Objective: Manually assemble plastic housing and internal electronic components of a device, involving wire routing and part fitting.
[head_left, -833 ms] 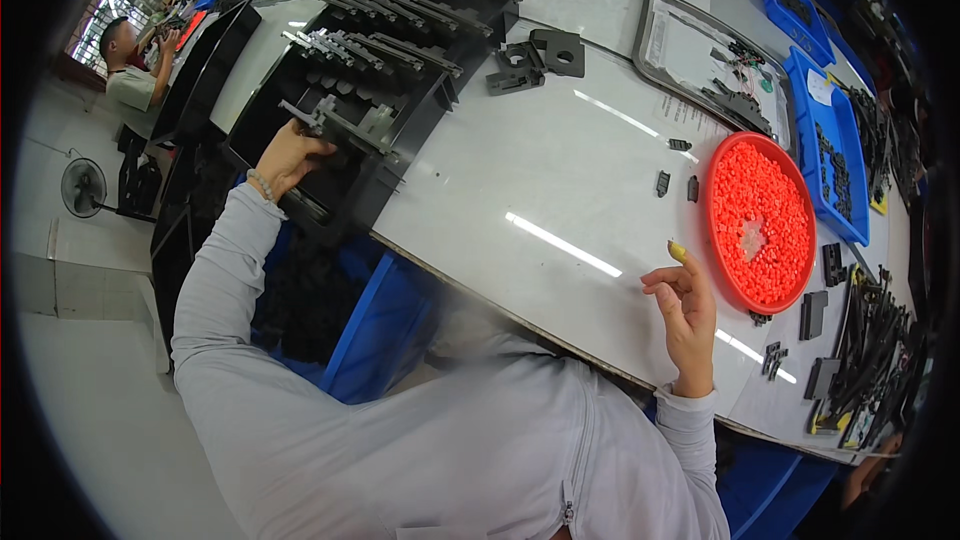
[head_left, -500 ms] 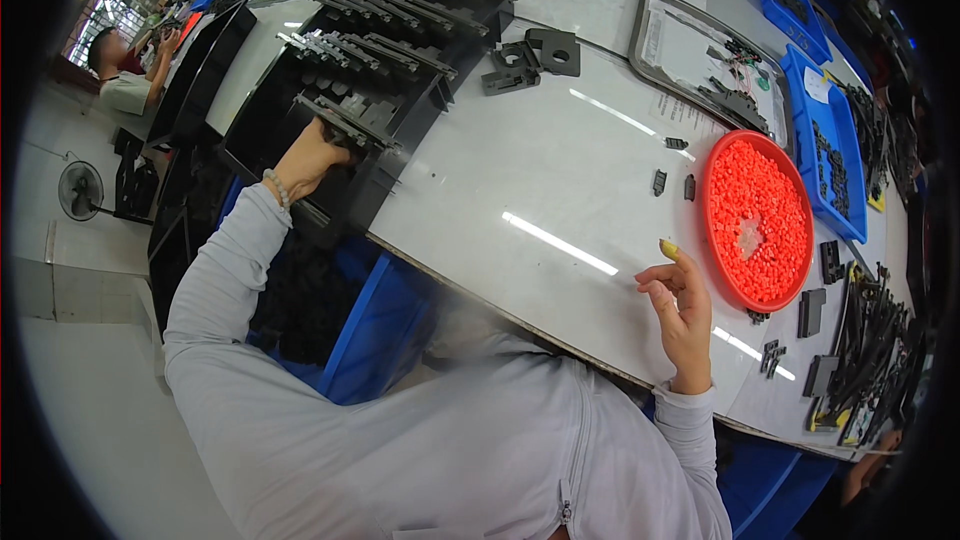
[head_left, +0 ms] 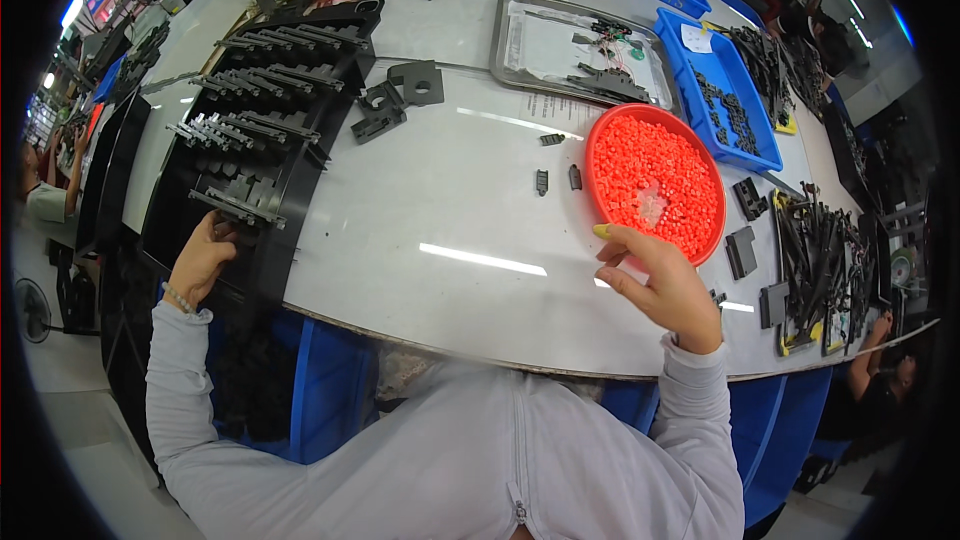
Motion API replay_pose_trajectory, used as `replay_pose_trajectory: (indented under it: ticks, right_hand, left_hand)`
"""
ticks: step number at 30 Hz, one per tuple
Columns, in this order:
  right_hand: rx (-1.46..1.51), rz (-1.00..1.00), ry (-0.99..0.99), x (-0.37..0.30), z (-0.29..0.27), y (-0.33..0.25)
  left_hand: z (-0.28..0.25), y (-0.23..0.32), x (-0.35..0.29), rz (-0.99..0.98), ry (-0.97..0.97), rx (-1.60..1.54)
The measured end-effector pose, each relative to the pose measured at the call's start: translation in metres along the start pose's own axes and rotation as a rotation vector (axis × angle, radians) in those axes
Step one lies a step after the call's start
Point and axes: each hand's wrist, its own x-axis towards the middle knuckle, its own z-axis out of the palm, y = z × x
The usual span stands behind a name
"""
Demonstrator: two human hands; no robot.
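Note:
My left hand reaches into a black bin at the left edge of the table. Its fingers are curled against a long black plastic part at the near end of the bin; the fingertips are partly hidden. Several rows of similar parts lie behind it. Over the near rim of a round red tray hangs my right hand, open and holding nothing, with a yellow cover on one fingertip. Small red pieces fill that tray.
Small black pieces lie left of the red tray. Farther back are black blocks with holes, a metal tray and a blue bin of black parts. Bundled black strips lie at right. Other people work nearby.
The view has turned, so the table appears shifted left. My right hand has come over the red tray's near rim. My left hand remains at the part in the bin.

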Motion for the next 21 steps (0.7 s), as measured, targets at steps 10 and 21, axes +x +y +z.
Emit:
replay_pose_trajectory:
  ticks: [10,21]
  right_hand:
    - [-0.394,0.078,0.241,0.121,-0.082,0.073]
    - [-0.710,0.142,0.261,0.216,-0.070,0.173]
  left_hand:
    - [0.134,0.073,-0.099,0.885,0.161,0.628]
    - [0.225,0.016,0.108,0.693,0.396,1.062]
